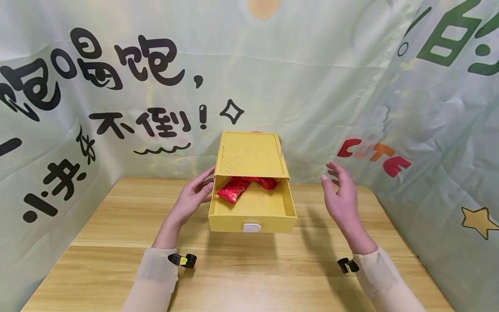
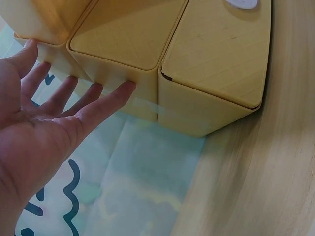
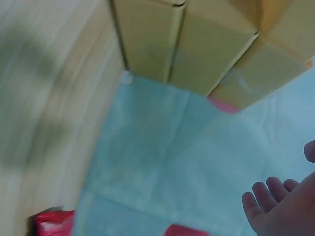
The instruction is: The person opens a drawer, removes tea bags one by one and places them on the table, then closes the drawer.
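A yellow drawer unit (image 1: 253, 151) stands on the table against the cloth, its top drawer (image 1: 273, 210) pulled out towards me. Red shiny packets (image 1: 234, 190) lie towards the back of that drawer, partly under the unit's top. My left hand (image 1: 191, 197) is at the unit's left side, fingers spread. In the left wrist view its fingertips (image 2: 129, 87) rest against or very near the yellow side wall; contact is hard to tell. To the right of the unit, my right hand (image 1: 343, 199) is raised in the air with loosely bent fingers, holding nothing.
The wooden table (image 1: 241, 277) extends in front of the unit. A printed cloth (image 1: 312, 86) hangs behind and on both sides. Lower drawers (image 2: 211, 54) are closed beneath the pulled-out one. A blurred red object (image 3: 54, 223) shows at the right wrist view's lower left.
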Available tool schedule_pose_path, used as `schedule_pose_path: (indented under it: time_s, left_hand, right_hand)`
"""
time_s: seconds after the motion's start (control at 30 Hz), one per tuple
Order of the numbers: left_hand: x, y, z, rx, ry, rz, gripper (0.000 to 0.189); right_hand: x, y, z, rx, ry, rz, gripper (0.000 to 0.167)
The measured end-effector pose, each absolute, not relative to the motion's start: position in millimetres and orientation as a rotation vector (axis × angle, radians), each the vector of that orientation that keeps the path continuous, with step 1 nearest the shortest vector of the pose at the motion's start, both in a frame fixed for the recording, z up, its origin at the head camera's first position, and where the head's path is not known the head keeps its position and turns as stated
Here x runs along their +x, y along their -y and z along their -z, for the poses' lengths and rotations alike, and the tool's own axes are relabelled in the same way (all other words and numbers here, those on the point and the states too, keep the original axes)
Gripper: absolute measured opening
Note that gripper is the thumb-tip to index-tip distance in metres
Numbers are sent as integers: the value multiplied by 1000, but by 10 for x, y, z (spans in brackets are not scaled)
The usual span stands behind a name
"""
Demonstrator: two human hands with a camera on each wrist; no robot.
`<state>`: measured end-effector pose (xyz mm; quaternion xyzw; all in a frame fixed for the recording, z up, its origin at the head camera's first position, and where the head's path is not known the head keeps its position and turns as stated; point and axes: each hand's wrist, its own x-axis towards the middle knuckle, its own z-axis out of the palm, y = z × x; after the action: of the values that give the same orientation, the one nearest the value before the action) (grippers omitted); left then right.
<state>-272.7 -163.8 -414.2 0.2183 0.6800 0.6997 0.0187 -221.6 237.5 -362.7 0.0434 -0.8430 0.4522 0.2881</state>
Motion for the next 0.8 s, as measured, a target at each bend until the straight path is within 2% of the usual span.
schedule_pose_path:
  time_s: [0.27, 0.53, 0.8]
  left_hand:
    - [-2724, 1637, 4140, 669, -2119, -2166, 56]
    - [-2716, 1637, 4140, 689, -2110, -2174, 56]
    - [-2721, 1639, 4129, 686, -2109, -2174, 56]
  right_hand:
    - [-2124, -2131, 3499, 408, 2205, -1025, 41]
    - [-2019, -1897, 3388, 681, 2187, -902, 46]
    - [-1894, -1686, 3225, 829, 2392, -709, 50]
